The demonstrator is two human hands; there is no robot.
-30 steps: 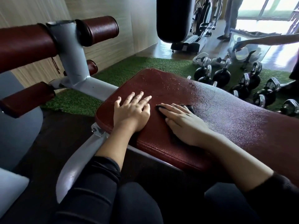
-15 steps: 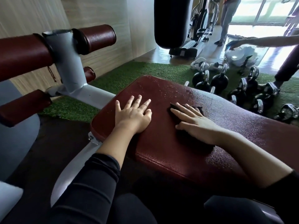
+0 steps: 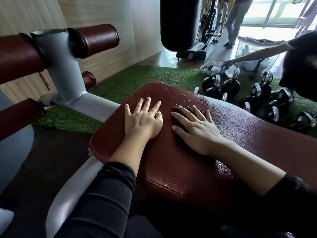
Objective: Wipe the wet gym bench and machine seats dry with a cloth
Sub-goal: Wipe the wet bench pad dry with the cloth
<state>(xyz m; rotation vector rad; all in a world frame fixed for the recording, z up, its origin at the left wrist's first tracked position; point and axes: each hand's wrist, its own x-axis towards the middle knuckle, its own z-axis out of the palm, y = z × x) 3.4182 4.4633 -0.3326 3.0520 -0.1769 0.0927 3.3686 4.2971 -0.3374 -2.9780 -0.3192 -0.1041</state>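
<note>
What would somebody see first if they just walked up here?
Two bare hands lie flat on the wet dark-red padded bench: the left hand on bare vinyl, the right hand pressing a dark cloth. Beyond, black kettlebells stand on green turf.

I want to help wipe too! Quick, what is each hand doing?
Left hand: open, flat on the red bench pad, holding nothing.
Right hand: open, fingers straight, pressing the dark cloth onto the pad.
</note>
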